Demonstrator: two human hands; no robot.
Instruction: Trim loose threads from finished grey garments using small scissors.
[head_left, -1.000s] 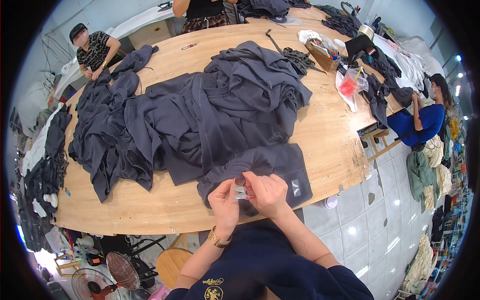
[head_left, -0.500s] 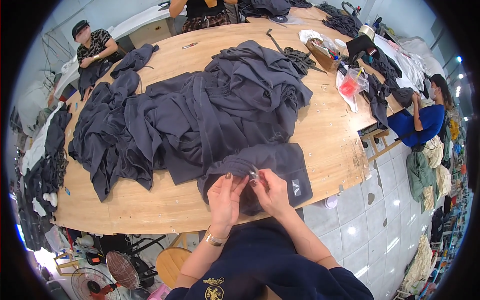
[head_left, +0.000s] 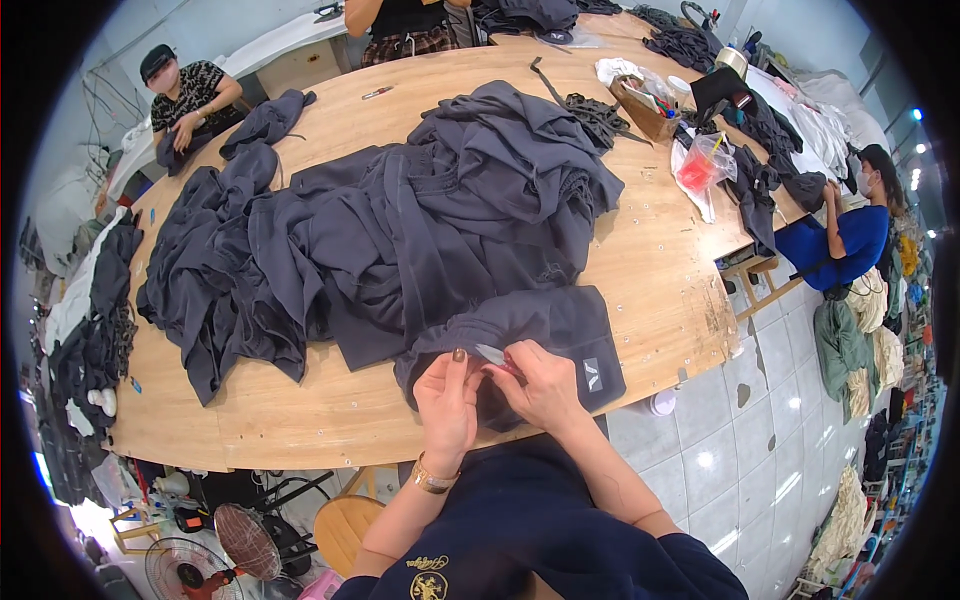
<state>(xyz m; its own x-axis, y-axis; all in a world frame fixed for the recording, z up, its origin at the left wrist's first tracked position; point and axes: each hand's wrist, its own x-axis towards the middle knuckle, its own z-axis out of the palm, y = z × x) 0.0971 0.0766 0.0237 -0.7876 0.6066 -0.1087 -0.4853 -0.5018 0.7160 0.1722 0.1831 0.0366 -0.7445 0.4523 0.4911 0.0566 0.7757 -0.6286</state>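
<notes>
At the table's (head_left: pixel 665 345) near edge is laid a dark grey garment (head_left: pixel 565 325), small snips (head_left: pixel 490 354) being gripped above it by the right hand (head_left: pixel 543 388), the left hand (head_left: pixel 446 402) being pinched, contents indiscernible; thread-snipping is apparently underway, careful blade placement being called for.

On the table (head_left: pixel 660 270): clothes heap (head_left: pixel 370 230), middle toward left edge; garment (head_left: pixel 575 315) before it, at near edge; rightward, box (head_left: pixel 655 124) behind cup (head_left: pixel 697 172); pen (head_left: pixel 377 92) by far edge.
</notes>
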